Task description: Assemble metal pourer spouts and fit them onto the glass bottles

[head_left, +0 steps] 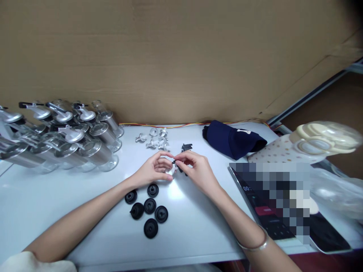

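Note:
My left hand (154, 169) is curled round a small white plastic part (170, 172) just above the white table (85, 196). Its fingertips meet those of my right hand (195, 168), which pinches a small black piece (179, 167) against the white part. Several black round rubber caps (149, 211) lie on the table just in front of my hands. Behind my hands lie several loose white plastic parts (155, 139) and a small heap of black pieces (187, 147).
Several clear bottles with silver pump tops (65, 136) lie stacked at the left. A dark blue cap (232, 141) sits at the back right. A tablet (283, 219) and a dotted cream bottle (306, 145) are at the right. A cardboard wall (170, 56) stands behind.

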Available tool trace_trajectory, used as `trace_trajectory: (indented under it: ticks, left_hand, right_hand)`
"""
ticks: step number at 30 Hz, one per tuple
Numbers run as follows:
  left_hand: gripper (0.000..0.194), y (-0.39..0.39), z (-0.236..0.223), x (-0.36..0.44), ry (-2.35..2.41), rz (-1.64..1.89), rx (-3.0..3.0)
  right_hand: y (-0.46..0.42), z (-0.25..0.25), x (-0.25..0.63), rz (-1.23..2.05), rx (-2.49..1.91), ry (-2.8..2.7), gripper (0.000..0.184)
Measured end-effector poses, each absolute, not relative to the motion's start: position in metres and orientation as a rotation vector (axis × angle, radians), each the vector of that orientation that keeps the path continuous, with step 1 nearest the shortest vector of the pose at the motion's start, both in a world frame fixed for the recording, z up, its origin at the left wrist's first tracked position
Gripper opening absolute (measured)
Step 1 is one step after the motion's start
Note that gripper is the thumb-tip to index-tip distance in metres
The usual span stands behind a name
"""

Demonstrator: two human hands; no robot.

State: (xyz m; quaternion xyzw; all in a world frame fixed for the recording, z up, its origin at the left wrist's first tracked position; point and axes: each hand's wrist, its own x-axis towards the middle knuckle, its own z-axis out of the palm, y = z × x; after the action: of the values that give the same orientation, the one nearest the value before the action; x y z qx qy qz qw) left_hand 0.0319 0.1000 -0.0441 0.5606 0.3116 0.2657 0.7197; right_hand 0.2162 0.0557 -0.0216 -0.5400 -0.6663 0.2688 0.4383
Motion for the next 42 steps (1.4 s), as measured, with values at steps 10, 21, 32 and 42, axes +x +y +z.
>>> trace_trajectory:
  ticks: [10,21,32,42]
  left_hand:
    - [0.058,0.1010,-0.0450,0.0324,0.706,0.592,1.223]
    - [0.054,0.1006,-0.0453,0.0337,0.743,0.625,1.208]
    - [0.063,0.1001,-0.0413,0.0337,0.736,0.595,1.243]
    - [0.050,0.1005,-0.0473,0.0348,0.782,0.607,1.224]
  right_hand:
    - [0.0551,-0.0215,0.2163,0.839,-1.327,-1.614,0.013]
    - [0.0549,-0.0214,0.2178,0.892,-1.311,-1.581,0.019]
    - [0.0574,-0.0224,0.2164,1.024,-1.353,-1.354,0.018]
    - [0.0563,-0.0216,0.2192,1.057,-1.365,-1.452,0.019]
